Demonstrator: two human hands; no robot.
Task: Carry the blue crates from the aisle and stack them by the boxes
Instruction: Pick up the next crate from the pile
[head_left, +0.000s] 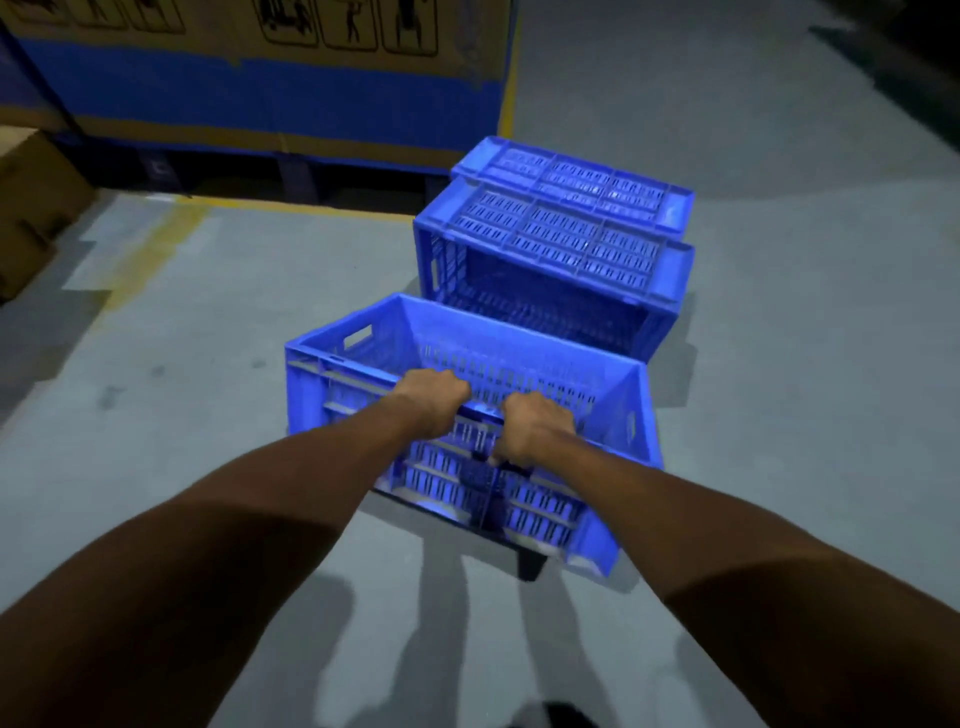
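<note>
Left hand (434, 402) and right hand (535, 431), close together, each clamped over the near rim of the blue crate (467, 338), which we judge tilted just above the floor (208, 364). Beyond it lie a second crate (550, 280) and a third crate (571, 176), near the large box (260, 93). Gripped on one side only, the load may swing or slip. Fingertips are hidden and the box top is cut off.
</note>
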